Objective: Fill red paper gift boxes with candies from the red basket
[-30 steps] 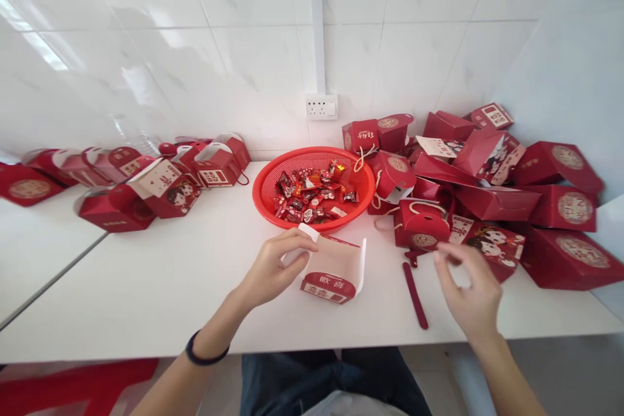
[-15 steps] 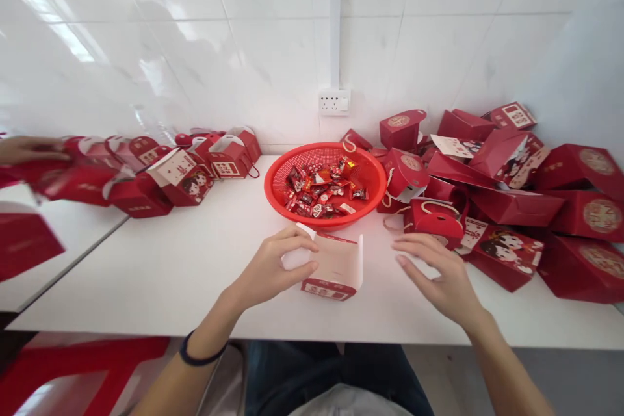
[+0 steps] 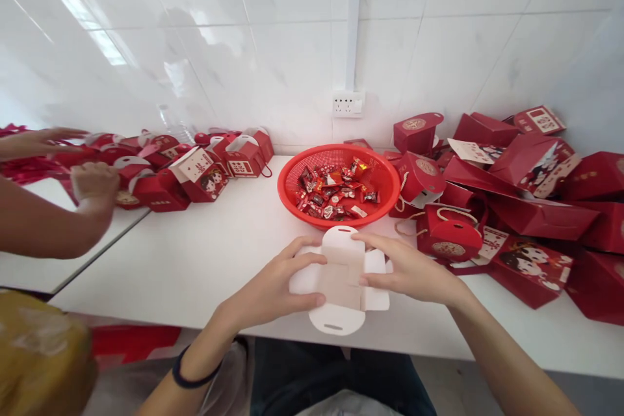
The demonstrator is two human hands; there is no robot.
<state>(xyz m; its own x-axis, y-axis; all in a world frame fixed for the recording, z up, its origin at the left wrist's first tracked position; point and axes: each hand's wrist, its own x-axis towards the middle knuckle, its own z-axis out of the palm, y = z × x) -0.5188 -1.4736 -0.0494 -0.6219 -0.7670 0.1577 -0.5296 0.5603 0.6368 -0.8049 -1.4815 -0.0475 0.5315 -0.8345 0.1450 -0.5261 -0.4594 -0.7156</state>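
Observation:
An unfolded-topped paper gift box (image 3: 342, 279) stands on the white table in front of me, its pale inside facing up and its flaps spread outward. At its left side my left hand (image 3: 277, 289) grips the wall, with thumb and fingers over the edge. My right hand (image 3: 400, 270) holds the right side, one finger reaching to the far rounded flap. Just beyond the box is a red plastic basket (image 3: 287, 198) with several wrapped candies (image 3: 336, 192) in it.
Red gift boxes (image 3: 531, 266) are heaped on the right. More red boxes (image 3: 202, 172) line the left by the wall, where a co-worker's hands (image 3: 95, 182) work among them. A clear bottle (image 3: 175, 123) stands behind. A wall socket (image 3: 348, 104) sits above the basket.
My right hand has moved left onto the box, whose flaps now lie spread open. The co-worker's arms have come further into view at left. My view has shifted slightly left.

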